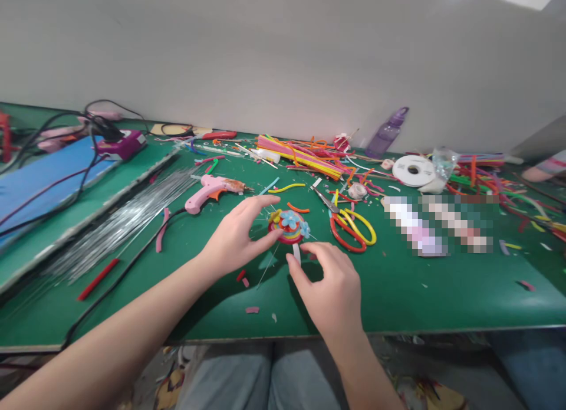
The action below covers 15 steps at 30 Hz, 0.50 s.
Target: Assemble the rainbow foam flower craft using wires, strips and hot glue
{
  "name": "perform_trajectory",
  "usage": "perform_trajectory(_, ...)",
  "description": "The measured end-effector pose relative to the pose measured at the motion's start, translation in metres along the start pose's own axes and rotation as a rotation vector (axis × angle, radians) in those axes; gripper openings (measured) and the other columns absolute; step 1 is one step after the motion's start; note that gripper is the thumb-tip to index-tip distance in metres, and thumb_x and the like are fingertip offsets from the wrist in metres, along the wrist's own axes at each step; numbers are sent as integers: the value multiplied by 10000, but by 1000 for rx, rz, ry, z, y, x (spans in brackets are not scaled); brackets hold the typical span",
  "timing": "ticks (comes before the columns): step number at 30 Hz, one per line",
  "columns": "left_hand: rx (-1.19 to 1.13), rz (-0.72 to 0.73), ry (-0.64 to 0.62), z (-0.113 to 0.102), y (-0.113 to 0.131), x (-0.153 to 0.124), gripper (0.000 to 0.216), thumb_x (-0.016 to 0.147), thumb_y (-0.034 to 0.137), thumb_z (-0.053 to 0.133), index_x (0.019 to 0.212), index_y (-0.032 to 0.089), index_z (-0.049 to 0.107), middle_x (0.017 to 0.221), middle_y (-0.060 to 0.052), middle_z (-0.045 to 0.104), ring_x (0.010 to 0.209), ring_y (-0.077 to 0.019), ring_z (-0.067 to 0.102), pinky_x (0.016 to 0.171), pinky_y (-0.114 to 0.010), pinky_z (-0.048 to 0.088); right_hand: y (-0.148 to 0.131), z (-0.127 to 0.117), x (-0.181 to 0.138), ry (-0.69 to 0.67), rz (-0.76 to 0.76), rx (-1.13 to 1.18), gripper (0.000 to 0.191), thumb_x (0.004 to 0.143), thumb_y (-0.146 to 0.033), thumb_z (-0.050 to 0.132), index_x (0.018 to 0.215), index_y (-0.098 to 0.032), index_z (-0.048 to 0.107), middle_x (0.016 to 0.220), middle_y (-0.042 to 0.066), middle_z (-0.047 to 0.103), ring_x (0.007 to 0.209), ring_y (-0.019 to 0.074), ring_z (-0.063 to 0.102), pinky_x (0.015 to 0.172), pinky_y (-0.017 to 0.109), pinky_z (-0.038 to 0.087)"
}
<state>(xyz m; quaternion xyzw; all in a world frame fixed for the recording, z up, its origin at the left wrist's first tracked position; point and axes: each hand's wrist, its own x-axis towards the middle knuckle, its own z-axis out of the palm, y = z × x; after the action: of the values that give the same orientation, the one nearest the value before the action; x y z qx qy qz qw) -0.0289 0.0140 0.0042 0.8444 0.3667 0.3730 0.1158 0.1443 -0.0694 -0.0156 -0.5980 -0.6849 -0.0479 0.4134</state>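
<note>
While left hand (239,236) holds flower ornament (289,224) — right hand (331,286) just beside it.

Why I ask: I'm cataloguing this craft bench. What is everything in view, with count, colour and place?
table: one, green, under everything.
flower piece: one, multicoloured, centre, between the hands.
glue gun: one, pink, left of centre.
scissors: one pair, red and yellow, right of the flower piece.
wires: many, silver, left.
craft sticks: many, mixed colours, back.
tape roll: one, white, back right.
bottle: one, purple, by the wall.
left hand: one, grips the flower piece.
right hand: one, beside its white stem.
</note>
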Motion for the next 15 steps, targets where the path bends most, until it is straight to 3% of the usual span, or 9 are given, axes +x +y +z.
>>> perform_trajectory(7, -71, -70, -85, 2, -1, 2, 500, 857, 411, 588, 1290, 189, 469, 1324, -81, 567, 1213, -225, 542, 1033, -381, 433, -4, 9, -10, 79, 35, -63, 197, 855, -349, 614, 872, -165, 682, 721, 52, 709, 655, 199, 654, 644, 322, 468)
perform_trajectory(15, -103, -61, -134, 4, -1, 5, 490, 865, 362, 584, 1303, 184, 456, 1345, -78, 549, 1238, -208, 516, 1042, -359, 416, -4, 11, -11, 107, 53, -93, 201, 852, -338, 631, 819, -156, 708, 662, 15, 704, 597, 150, 656, 607, 263, 444)
